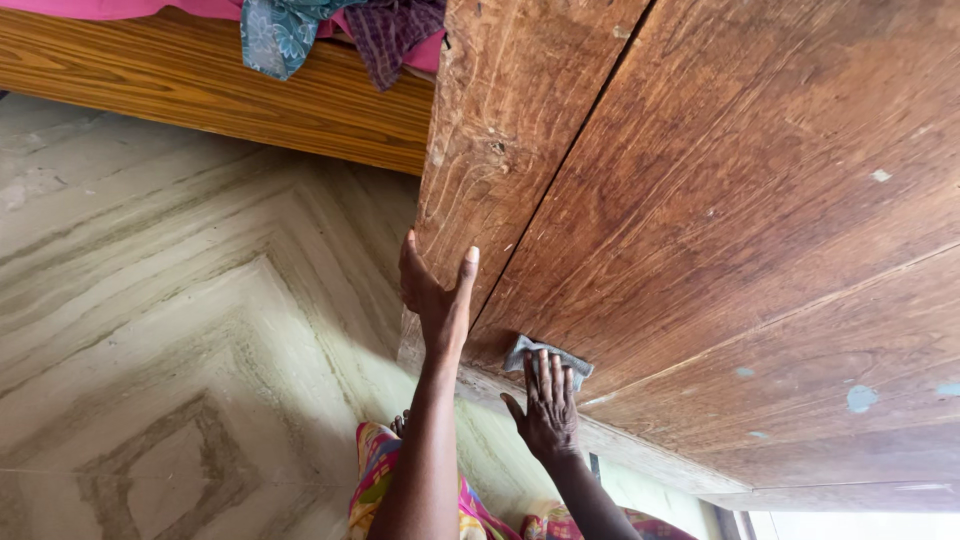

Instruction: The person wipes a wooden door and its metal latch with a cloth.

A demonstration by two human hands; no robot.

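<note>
**Desk:** Nearest the lens, what shows?

**Photographer:** Forearms, 2 of them, rising from the bottom edge over a bright patterned garment (372, 470). From there, the right hand (547, 412) lies flat, fingers spread and extended, pressing a small grey cloth (545, 355) against a large brown wooden door (720, 200). That cloth is the centre of the picture: crumpled, soft, pinned under the fingertips low on the door, just above its pale, worn bottom edge.

**Desk:** And the other hand?

**Photographer:** Left hand (437, 295) is open, holding nothing, cupped around the door's outer edge, thumb on the face, palm and fingers wrapping the side.

**Desk:** Materials?

**Photographer:** Heavy grained planks, reddish-brown, scuffed, with a dark seam running diagonally between 2 boards. Pale blue-white paint flecks (860, 398) dot the lower part.

**Desk:** Surface and room?

**Photographer:** Polished stone floor (180, 300), cream with grey-green veining laid in an angled, chevron-like pattern. Beyond it, a lighter wooden bed frame (220, 85), honey-coloured with a striped grain. Draped over its edge: a pink sheet (120, 8), a teal floral cloth (275, 35) and a purple checked cloth (395, 35).

**Desk:** Any packages or signs?

**Photographer:** Cannot tell of any.
</note>
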